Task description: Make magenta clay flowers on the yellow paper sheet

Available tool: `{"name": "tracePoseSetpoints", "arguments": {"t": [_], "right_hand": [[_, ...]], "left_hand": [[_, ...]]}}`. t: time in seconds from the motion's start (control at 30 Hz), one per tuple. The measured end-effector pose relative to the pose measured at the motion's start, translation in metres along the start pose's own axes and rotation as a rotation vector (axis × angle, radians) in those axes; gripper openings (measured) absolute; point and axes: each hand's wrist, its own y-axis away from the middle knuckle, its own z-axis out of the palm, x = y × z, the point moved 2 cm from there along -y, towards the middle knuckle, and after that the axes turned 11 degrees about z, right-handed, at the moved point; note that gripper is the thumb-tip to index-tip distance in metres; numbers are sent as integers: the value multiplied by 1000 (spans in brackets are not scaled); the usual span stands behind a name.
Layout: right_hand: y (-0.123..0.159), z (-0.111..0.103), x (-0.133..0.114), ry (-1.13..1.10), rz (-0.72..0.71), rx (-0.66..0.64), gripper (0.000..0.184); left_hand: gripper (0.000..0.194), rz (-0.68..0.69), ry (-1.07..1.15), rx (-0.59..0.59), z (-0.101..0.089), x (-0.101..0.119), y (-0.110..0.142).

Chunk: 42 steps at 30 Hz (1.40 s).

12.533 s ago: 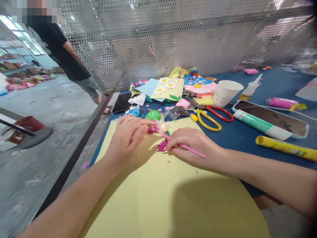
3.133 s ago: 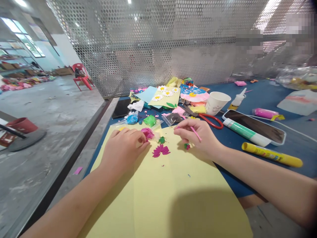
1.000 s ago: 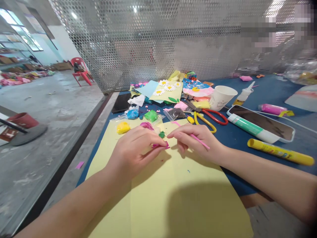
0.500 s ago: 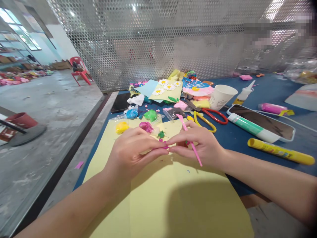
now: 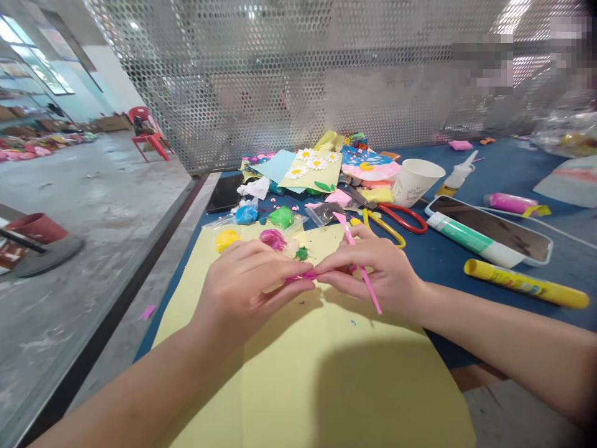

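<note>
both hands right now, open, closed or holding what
Left hand: closed, pinching the magenta piece.
Right hand: closed, fingertips on the same piece, also holding the pink tool.

Blue table (image 5: 441, 264), yellow sheet (image 5: 280, 386), white cup (image 5: 416, 185), perhaps a clear bag (image 5: 566, 135).

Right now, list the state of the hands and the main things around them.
Magenta piece, pinched, mostly covered
Left hand, closed on magenta piece
Pink tool, slanted
Right hand, holding pink tool, touching magenta piece
Yellow paper, spread beneath both hands
White-edged phone, face up, screen dark
Green tube, lying along phone's edge
Yellow tube, lying on its side
Paper cup, mouth up
Red-handled scissors, opening unclear
</note>
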Motion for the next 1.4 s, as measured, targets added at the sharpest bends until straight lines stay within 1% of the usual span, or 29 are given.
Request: {"name": "tracePoseSetpoints", "arguments": {"t": [0.2, 0.47, 0.5, 0.57, 0.63, 0.67, 0.7, 0.8, 0.9, 1.0, 1.07, 1.17, 1.4], "right_hand": [[0, 0, 0, 1, -2, 5, 10], [-1, 1, 0, -16, -12, 40, 9], [-1, 0, 0, -25, -20, 53, 9], [-1, -1, 0, -41, -38, 74, 10], [-1, -2, -1, -48, -56, 89, 12], [0, -2, -1, -45, -62, 89, 12], [0, -3, -1, -38, -68, 85, 13], [0, -2, 0, -7, -84, 55, 14], [0, 0, 0, 3, -85, 39, 12], [-1, 1, 2, 12, -76, 53, 11], [-2, 1, 2, 35, -70, 77, 10], [-2, 1, 2, 60, -70, 92, 10], [-3, 2, 1, 37, -74, 16, 14]], "left_hand": [[4, 9, -48, 11, -2, 2, 1], [5, 37, -54, 9, -2, 1, 2], [6, 34, -60, 1, -2, 0, 3], [18, 5, -55, -21, -1, -1, 4], [34, -55, 3, -31, 0, -2, 4], [39, -98, 59, -39, 1, -2, 4], [39, -152, 129, -53, 2, -2, 3], [23, -339, 351, -82, 5, -2, 1], [10, -539, 524, -75, 6, -2, -1], [12, -771, 645, -108, 7, -1, -3], [12, -876, 696, -115, 7, -1, -3], [12, -943, 748, -101, 7, -1, -2], [14, -973, 848, -122, 9, -2, -1]]}}
